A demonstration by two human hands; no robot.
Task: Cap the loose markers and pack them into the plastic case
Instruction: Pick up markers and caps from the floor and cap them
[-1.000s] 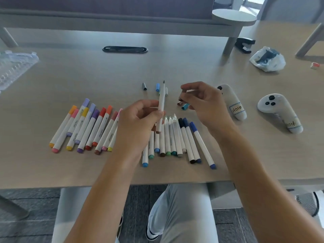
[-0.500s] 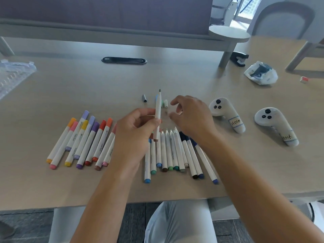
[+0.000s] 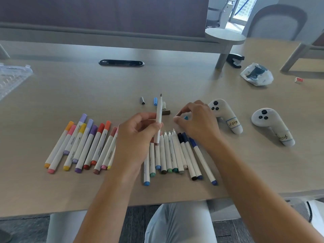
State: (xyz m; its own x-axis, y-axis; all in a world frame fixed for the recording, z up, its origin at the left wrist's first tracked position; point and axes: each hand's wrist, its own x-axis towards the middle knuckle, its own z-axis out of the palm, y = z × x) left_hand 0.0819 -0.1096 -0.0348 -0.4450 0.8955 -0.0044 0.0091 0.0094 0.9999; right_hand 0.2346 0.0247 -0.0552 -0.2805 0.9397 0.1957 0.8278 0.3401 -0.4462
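Holding an uncapped white-barrelled marker w/ brown end (image 3: 159,118) near-upright, tip up, the left hand (image 3: 138,135) has thumb + fingers curled round the barrel's lower half, above the row on the light wood-grain tabletop (image 3: 87,88). Right hand (image 3: 196,121) hovers low over the table just right of it, fingers curled w/ thumb and index close together; cannot tell if it pinches anything. A small teal cap (image 3: 186,117) shows under its fingers. Loose caps lie beyond the held marker: grey cap (image 3: 142,100), blue cap (image 3: 155,101), pale green cap (image 3: 164,106), brown cap (image 3: 166,112). Capped warm-colour markers (orange, pink, yellow, purple, red) (image 3: 82,146) lie side by side at left; uncapped white markers w/ blue/green/dark ends (image 3: 168,151) lie in front of the hands, and three dark-capped ones (image 3: 194,155) at right of that row. Clear ribbed plastic case (image 3: 10,79) sits at far left edge, well apart from the markers. Two white handheld controllers w/ labels (image 3: 226,118) lie right of the hands.
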